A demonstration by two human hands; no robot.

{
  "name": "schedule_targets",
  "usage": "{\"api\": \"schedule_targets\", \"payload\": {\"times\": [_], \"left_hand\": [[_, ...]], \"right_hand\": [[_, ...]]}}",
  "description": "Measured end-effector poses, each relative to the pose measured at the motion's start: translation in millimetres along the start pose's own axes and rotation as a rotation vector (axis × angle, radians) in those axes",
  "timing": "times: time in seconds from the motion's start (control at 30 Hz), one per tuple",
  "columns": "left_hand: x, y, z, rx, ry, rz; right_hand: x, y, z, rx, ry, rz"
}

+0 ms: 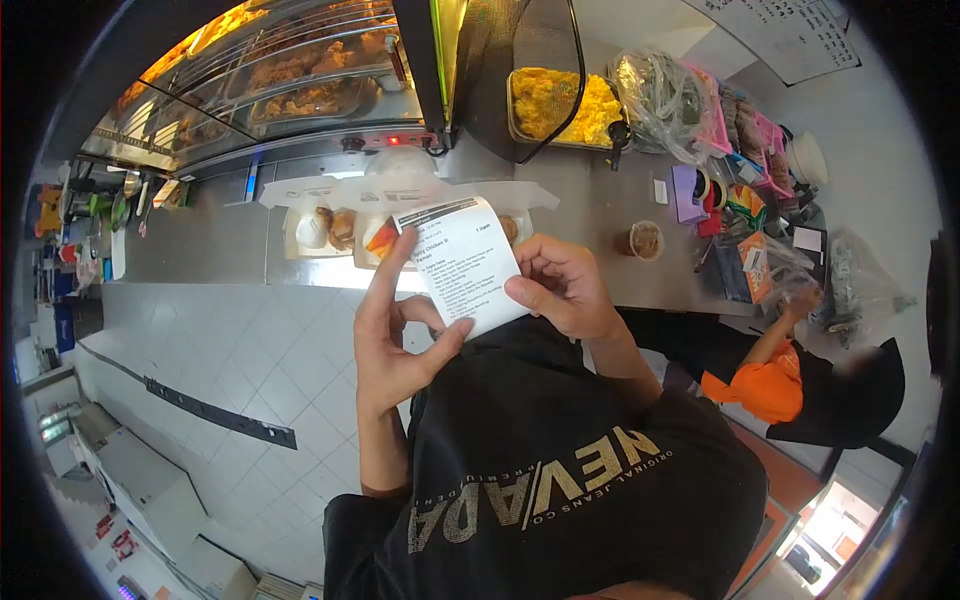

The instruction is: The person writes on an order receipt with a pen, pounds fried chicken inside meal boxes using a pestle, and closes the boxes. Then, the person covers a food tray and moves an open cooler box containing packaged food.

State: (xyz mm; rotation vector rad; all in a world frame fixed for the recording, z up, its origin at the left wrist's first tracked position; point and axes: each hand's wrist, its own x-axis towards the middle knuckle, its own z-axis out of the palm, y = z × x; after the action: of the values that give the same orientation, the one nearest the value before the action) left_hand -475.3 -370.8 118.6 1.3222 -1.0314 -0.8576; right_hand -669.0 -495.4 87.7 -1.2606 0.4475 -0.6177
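A white printed order receipt (465, 262) is held up in front of my body between both hands. My left hand (395, 345) grips its left and lower edge, the thumb on the front and the index finger at the upper left. My right hand (565, 285) pinches the right edge between thumb and curled fingers. Behind the paper, open food boxes (305, 245) with raised white lids stand on the steel counter (590, 220). A white rounded food and a browned piece show in the left box; the receipt hides part of the others.
A lit glass warmer (300, 80) with fried food stands at the back left. Behind the counter are a tray of yellow food (565, 105), plastic bags (660, 95) and a lidded cup (640, 240). To the right, a person in an orange top (765, 385) handles a plastic bag.
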Motion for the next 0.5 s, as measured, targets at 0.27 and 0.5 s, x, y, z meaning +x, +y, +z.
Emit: {"api": "schedule_targets", "payload": {"times": [0.27, 0.5], "left_hand": [[6, -3, -13, -0.024, -0.040, 0.001], [12, -5, -22, -0.029, -0.080, -0.064]], "right_hand": [[3, 2, 8, -0.035, 0.047, 0.043], [8, 1, 10, -0.016, 0.047, 0.046]]}}
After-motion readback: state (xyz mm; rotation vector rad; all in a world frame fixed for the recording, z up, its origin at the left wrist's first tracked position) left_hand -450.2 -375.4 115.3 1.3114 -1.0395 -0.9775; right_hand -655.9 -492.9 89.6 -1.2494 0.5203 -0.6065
